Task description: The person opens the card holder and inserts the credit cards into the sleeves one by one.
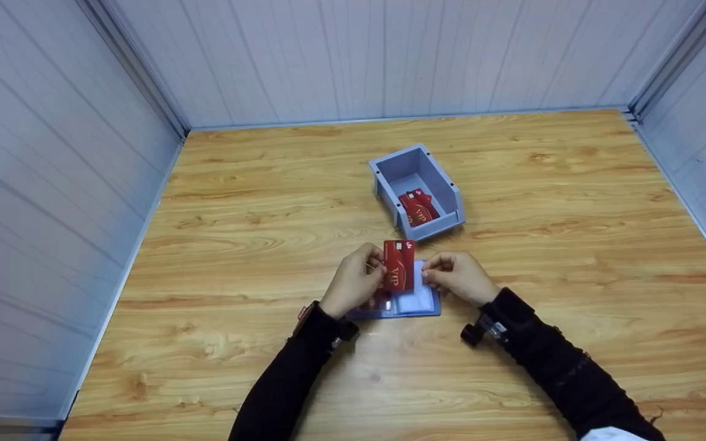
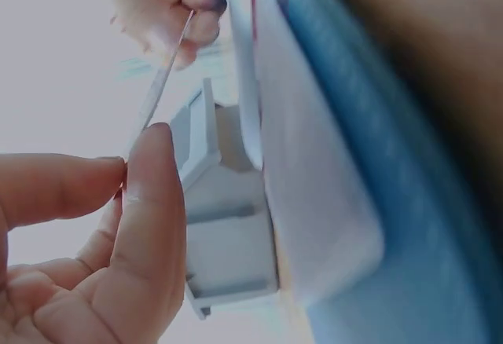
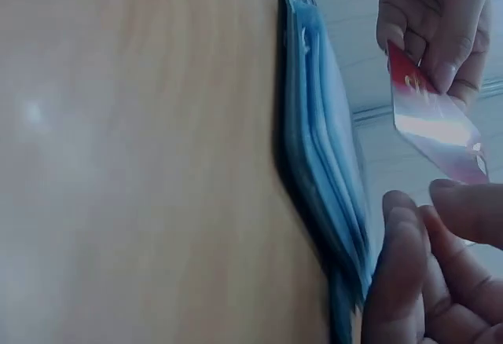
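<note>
Left hand (image 1: 355, 278) pinches one glossy VIP card (image 1: 399, 264). Right hand (image 1: 462, 278): fingers (image 3: 402, 238) narrowly parted near one blue card holder (image 1: 418, 300). One boxy bin (image 1: 447, 224), overlapping red cards (image 1: 418, 209) inside.

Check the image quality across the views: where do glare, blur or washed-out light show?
Head view: fairly even light, the red card's VIP lettering legible, a faint sheen on the tabletop; left wrist view: background blown out to near white, the blue card holder blurred up close; right wrist view: a bright glare band across the card, a small light spot on the tabletop, its grain smeared.
</note>
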Tool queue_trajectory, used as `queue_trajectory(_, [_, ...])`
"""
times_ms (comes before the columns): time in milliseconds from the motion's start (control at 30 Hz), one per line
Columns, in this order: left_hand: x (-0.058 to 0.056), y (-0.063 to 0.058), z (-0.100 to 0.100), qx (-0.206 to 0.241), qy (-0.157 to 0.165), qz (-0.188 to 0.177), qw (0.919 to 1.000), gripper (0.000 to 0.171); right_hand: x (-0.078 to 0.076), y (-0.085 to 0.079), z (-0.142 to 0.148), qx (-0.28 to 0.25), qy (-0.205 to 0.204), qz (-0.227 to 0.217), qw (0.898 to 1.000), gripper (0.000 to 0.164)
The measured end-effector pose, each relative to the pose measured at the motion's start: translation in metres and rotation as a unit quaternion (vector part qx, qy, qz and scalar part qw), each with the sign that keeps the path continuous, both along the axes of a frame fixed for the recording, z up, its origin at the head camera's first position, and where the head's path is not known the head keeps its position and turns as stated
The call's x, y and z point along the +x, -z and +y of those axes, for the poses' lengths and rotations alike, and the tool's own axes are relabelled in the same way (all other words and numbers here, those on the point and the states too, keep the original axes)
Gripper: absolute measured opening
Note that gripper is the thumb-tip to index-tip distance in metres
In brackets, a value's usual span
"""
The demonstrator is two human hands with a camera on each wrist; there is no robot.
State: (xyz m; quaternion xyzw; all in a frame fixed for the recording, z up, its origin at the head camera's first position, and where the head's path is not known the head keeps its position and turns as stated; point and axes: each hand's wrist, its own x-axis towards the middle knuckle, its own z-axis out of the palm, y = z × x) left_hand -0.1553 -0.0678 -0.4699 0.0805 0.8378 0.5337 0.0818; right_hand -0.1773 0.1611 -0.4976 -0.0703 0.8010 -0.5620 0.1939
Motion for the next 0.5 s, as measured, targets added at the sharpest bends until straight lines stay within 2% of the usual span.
queue_trajectory(100, [0.002,-0.002,-0.007,0.022,-0.007,-0.014,0.9996,0.020,0.000,-0.002,0.004,0.057,-0.018,0.045,0.997,0.015])
queue_trajectory(200, [0.003,-0.004,-0.014,0.036,-0.011,-0.020,0.9991,0.034,0.000,-0.004,0.007,0.098,-0.036,0.070,0.992,0.011])
queue_trajectory(367, [0.003,-0.003,-0.023,0.018,-0.004,-0.005,0.9998,0.059,-0.001,-0.006,0.010,0.139,-0.068,0.083,0.984,0.007])
queue_trajectory(500, [0.002,-0.001,-0.027,-0.010,0.010,-0.007,0.9999,0.063,-0.001,-0.005,0.011,0.155,-0.078,0.080,0.982,0.005])
